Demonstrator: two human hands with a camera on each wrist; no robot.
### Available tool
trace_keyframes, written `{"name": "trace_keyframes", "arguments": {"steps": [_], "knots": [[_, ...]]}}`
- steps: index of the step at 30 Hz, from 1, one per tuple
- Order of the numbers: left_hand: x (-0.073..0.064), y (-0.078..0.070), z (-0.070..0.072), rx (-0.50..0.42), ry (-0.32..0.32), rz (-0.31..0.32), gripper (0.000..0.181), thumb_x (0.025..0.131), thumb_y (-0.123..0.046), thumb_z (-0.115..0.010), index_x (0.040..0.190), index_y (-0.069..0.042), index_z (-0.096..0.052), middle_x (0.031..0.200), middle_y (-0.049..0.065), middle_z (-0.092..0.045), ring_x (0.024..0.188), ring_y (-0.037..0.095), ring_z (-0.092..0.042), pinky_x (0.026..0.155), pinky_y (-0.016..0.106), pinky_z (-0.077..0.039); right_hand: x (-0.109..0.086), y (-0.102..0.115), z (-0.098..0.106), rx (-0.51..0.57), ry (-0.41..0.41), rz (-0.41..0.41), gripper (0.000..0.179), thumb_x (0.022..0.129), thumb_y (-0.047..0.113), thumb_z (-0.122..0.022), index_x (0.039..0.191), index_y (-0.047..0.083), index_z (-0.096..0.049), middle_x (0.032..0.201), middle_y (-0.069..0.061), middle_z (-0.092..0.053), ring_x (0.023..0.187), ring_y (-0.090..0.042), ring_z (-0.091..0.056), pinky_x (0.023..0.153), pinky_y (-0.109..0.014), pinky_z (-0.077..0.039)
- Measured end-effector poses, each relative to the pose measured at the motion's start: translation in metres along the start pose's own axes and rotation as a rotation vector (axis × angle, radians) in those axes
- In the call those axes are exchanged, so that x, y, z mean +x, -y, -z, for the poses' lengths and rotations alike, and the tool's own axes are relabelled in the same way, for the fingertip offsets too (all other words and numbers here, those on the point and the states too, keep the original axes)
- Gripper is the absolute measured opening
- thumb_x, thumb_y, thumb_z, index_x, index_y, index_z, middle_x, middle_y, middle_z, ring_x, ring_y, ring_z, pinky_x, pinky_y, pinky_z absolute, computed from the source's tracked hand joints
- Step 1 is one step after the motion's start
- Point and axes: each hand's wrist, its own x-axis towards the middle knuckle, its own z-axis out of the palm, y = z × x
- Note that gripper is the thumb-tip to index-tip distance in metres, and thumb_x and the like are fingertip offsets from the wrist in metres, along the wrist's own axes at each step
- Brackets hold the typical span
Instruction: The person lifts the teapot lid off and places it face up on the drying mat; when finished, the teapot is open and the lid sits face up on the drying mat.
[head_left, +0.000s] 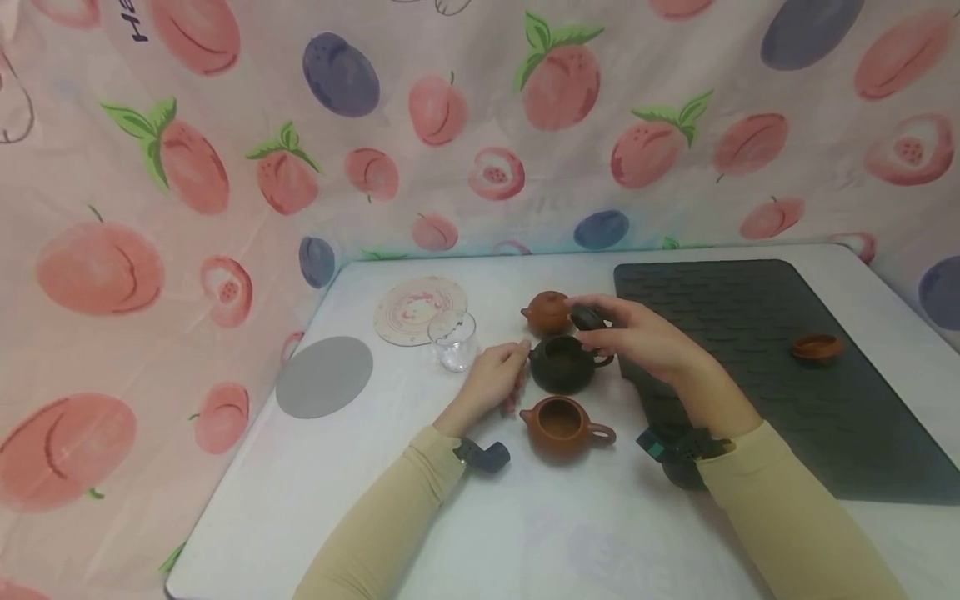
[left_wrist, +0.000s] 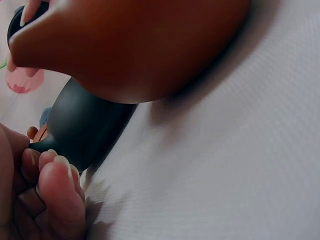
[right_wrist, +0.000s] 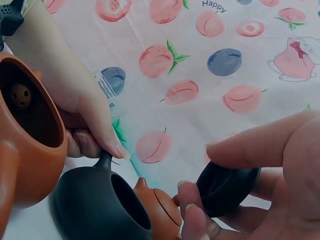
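A black teapot [head_left: 562,367] without its lid stands in the middle of the white table, its spout to the left and its handle to the right. My left hand [head_left: 492,375] pinches the tip of that spout between thumb and curled fingers. Above and right of the pot's mouth, my right hand [head_left: 637,333] holds a black teapot lid [right_wrist: 227,187] tilted between thumb and fingers. Nearer to me is a reddish-brown teapot [head_left: 558,432], lidless, with strainer holes inside. Behind the black pot sits a smaller brown teapot [head_left: 546,312] with its lid on.
A clear glass cup [head_left: 453,343] stands left of the pots, by a round patterned mat [head_left: 408,310]. Further left lies a grey oval mat [head_left: 324,377]. On the dark ridged mat [head_left: 720,333] at right rests a brown lid [head_left: 817,347]. Something dark is partly hidden under my right wrist.
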Motion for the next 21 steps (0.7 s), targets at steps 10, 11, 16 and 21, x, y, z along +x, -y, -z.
{"name": "trace_keyframes", "arguments": {"steps": [10,11,16,21], "knots": [[0.0,-0.0027,-0.0002,0.004,0.005,0.004,0.055,0.108,-0.052,-0.042,0.078,-0.008,-0.057,0.059,0.007,-0.056,0.041,0.019,-0.053,0.039,0.031,-0.047,-0.0002,0.0001,-0.0001,0.065,-0.015,-0.007,0.048,0.105,0.017,-0.059,0.15,0.007,-0.045,0.14,-0.02,-0.055,0.111,-0.033,-0.061,0.095,-0.045,-0.052],[0.0002,-0.0026,-0.0004,0.006,0.003,0.003,0.055,0.108,-0.052,-0.043,0.078,-0.008,-0.057,0.059,0.007,-0.056,0.041,0.019,-0.053,0.038,0.031,-0.047,-0.0004,0.0007,-0.0002,0.065,-0.015,-0.005,0.048,0.105,0.017,-0.059,0.15,0.007,-0.045,0.141,-0.019,-0.055,0.111,-0.032,-0.061,0.094,-0.045,-0.052],[0.0005,-0.0011,-0.0006,0.005,-0.001,0.001,0.056,0.108,-0.053,-0.043,0.078,-0.008,-0.057,0.059,0.007,-0.056,0.04,0.019,-0.053,0.038,0.031,-0.048,-0.0001,0.0017,-0.0002,0.061,-0.024,-0.007,0.046,0.105,0.02,-0.061,0.148,0.006,-0.048,0.139,-0.019,-0.059,0.104,-0.032,-0.063,0.089,-0.045,-0.052],[0.001,0.0,-0.0006,0.003,0.001,0.0,0.056,0.108,-0.052,-0.043,0.078,-0.007,-0.057,0.059,0.008,-0.055,0.041,0.019,-0.053,0.038,0.031,-0.048,-0.0002,0.0023,0.0002,0.055,-0.03,0.009,0.048,0.104,0.024,-0.063,0.146,0.004,-0.049,0.133,-0.021,-0.063,0.093,-0.029,-0.062,0.079,-0.04,-0.053]]}}
